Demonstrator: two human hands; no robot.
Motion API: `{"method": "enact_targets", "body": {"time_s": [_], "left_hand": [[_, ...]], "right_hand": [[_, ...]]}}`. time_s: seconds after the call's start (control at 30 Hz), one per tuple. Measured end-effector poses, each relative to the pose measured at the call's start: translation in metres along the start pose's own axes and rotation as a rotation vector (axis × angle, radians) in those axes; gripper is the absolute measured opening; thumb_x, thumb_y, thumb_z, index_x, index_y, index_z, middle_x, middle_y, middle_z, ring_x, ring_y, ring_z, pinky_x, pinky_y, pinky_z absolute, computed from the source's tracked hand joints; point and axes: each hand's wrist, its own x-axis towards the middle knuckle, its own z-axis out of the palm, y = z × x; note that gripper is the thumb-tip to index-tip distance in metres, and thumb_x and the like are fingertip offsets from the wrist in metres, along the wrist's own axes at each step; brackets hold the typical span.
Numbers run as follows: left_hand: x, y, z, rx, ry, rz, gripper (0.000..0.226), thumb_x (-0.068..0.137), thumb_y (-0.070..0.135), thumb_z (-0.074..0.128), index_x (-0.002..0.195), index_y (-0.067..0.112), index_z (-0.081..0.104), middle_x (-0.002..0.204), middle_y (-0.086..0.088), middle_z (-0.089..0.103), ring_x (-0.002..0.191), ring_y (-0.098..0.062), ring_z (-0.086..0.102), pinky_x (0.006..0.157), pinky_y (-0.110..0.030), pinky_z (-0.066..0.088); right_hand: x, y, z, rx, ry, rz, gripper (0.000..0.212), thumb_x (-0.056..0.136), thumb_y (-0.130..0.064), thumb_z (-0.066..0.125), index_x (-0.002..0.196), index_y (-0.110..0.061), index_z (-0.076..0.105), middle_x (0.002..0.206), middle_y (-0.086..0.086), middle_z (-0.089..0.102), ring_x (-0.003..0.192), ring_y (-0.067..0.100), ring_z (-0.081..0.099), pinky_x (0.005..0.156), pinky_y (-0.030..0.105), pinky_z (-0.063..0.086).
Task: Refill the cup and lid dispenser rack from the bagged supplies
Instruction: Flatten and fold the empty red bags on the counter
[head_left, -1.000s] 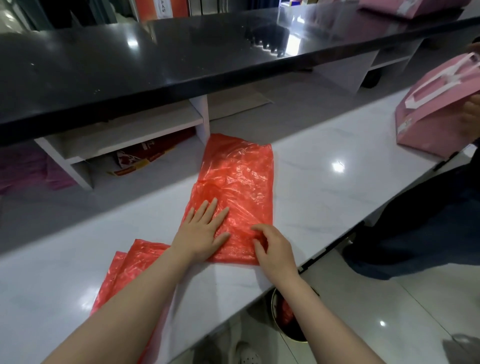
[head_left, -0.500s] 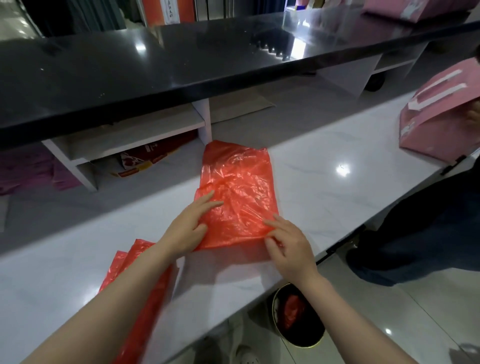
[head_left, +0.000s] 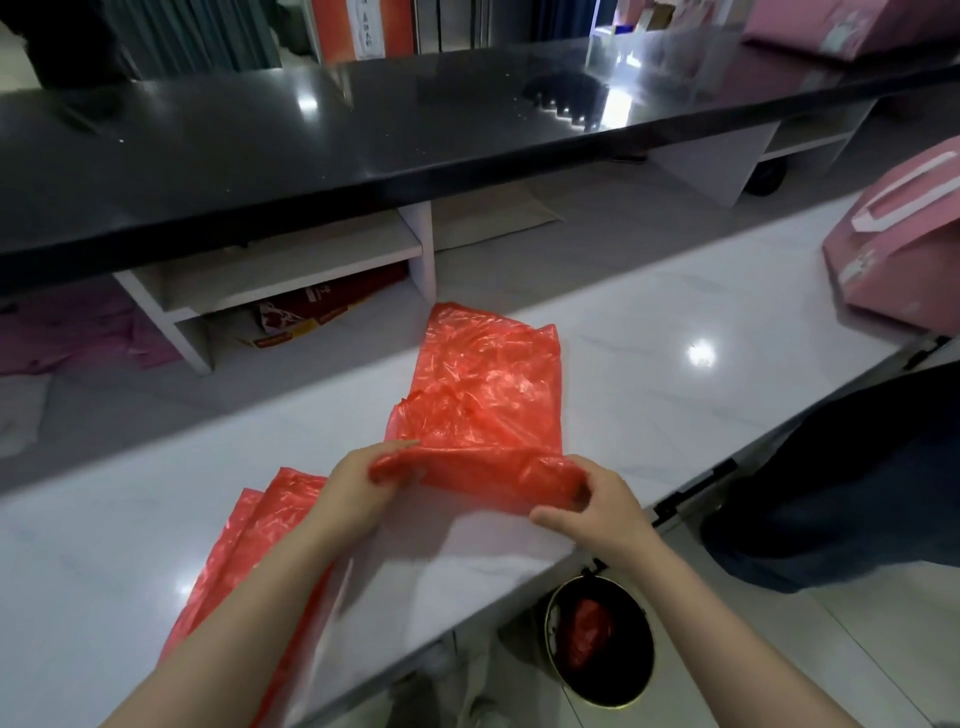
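here: near edge of a red bag lifted for folding

head view. both hands work one red plastic bag (head_left: 485, 395) that lies flat on the white marble counter (head_left: 675, 338), its far end just short of the white shelf divider (head_left: 423, 249) under the black upper counter (head_left: 363, 140). the left hand (head_left: 358, 486) pinches the bag's near left corner between thumb and curled fingers; the right hand (head_left: 597, 506) curls round the near right corner, so each grip is narrow and holds film. the near edge is raised off the counter and rolled toward the far end; the remainder of the bag rests on the stone. a stack of red bags (head_left: 260, 545) lies beside and partly under the left forearm. a pink paper bag (head_left: 904, 249) sits well apart at the right. a round bin (head_left: 602, 649) with red film inside stands on the floor below the counter edge. no cup, lid or dispenser rack is visible.

risks, as judged. the film is thin and slick, so an uneven pull by either hand probably skews the fold or slides the whole bag across the polished stone. trapped air may puff the layers and spring the fold open on release. the left forearm could drag the stack toward the counter edge.

change from the earlier frames. one second ago both palms pressed flat on the bag's near end; half a second ago the fingers were gathering the edge; now both hands hold it lifted and turned over.
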Motion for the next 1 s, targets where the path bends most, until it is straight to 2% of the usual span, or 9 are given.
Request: {"method": "enact_targets", "body": {"time_s": [0.1,0.2,0.33,0.43,0.53,0.67,0.77,0.87,1.0], "left_hand": [[-0.003,0.000,0.008,-0.016,0.046,-0.026,0.029,0.084,0.013,0.071,0.087,0.042,0.068,0.088,0.017,0.070,0.085,0.002,0.063,0.076,-0.012,0.045],[0.000,-0.001,0.013,0.056,0.087,-0.151,0.011,0.088,0.029,0.066,0.084,0.020,0.071,0.084,0.000,0.072,0.082,-0.020,0.066,0.073,-0.030,0.048],[0.003,0.000,0.017,0.314,0.091,-0.215,0.036,0.089,0.047,0.058,0.071,0.016,0.059,0.073,-0.007,0.065,0.077,-0.031,0.062,0.061,-0.034,0.039],[0.003,0.003,0.023,0.388,0.145,-0.226,0.031,0.086,0.049,0.062,0.094,0.019,0.056,0.090,-0.005,0.067,0.087,-0.030,0.062,0.063,-0.033,0.037],[-0.003,0.006,0.030,0.435,0.229,-0.175,0.058,0.082,0.033,0.071,0.131,0.019,0.042,0.121,-0.008,0.057,0.106,-0.031,0.058,0.079,-0.038,0.047],[0.001,0.014,0.040,0.736,0.111,0.331,0.077,0.075,0.010,0.062,0.146,0.024,0.036,0.154,-0.014,0.027,0.144,-0.036,0.017,0.115,-0.050,0.015],[0.002,0.006,0.054,0.823,-0.218,0.239,0.062,0.096,0.041,0.035,0.151,0.039,0.006,0.161,0.004,-0.002,0.143,-0.017,-0.018,0.111,-0.045,-0.020],[-0.003,-0.007,0.063,0.868,-0.263,0.158,0.057,0.097,0.054,0.014,0.149,0.041,-0.006,0.158,0.010,-0.012,0.140,-0.014,-0.026,0.109,-0.045,-0.024],[-0.002,-0.012,0.065,0.846,-0.251,0.142,0.058,0.098,0.053,0.019,0.149,0.041,-0.005,0.156,0.014,-0.016,0.142,-0.013,-0.023,0.112,-0.047,-0.015]], "right_hand": [[-0.001,0.010,0.003,-0.088,0.028,-0.019,0.034,0.070,-0.032,0.084,0.087,-0.047,0.058,0.090,-0.018,0.066,0.082,-0.006,0.062,0.069,0.008,0.045],[0.007,0.014,0.007,-0.025,0.172,0.014,0.008,0.080,-0.036,0.074,0.078,-0.030,0.069,0.078,-0.005,0.070,0.074,0.009,0.064,0.067,0.028,0.051],[0.019,0.025,0.014,-0.354,0.269,-0.007,0.044,0.084,-0.047,0.065,0.061,-0.010,0.059,0.075,-0.003,0.057,0.077,0.017,0.049,0.062,0.020,0.036],[0.023,0.029,0.021,-0.529,0.299,-0.040,0.043,0.085,-0.051,0.063,0.058,-0.019,0.053,0.086,-0.008,0.046,0.089,0.010,0.035,0.074,0.021,0.030],[0.026,0.029,0.029,-0.601,0.324,-0.029,0.041,0.086,-0.054,0.059,0.061,-0.024,0.048,0.090,-0.010,0.040,0.090,0.006,0.023,0.080,0.023,0.033],[0.027,0.019,0.033,-0.611,0.301,0.012,0.043,0.080,-0.056,0.063,0.102,-0.020,0.055,0.104,-0.005,0.044,0.105,0.015,0.035,0.091,0.030,0.040],[0.019,0.009,0.037,-0.618,0.323,-0.091,0.087,0.078,-0.045,0.071,0.145,-0.023,0.021,0.146,0.008,0.030,0.134,0.027,0.026,0.109,0.045,0.031],[0.018,0.001,0.045,-0.904,0.196,-0.403,0.074,0.088,-0.048,0.050,0.151,-0.024,0.017,0.160,0.008,0.014,0.147,0.027,0.008,0.113,0.055,0.012],[0.029,0.011,0.051,-0.997,-0.166,-0.202,0.065,0.094,-0.059,0.015,0.152,-0.034,0.001,0.160,-0.004,-0.014,0.145,0.017,-0.020,0.110,0.048,-0.018]]}}
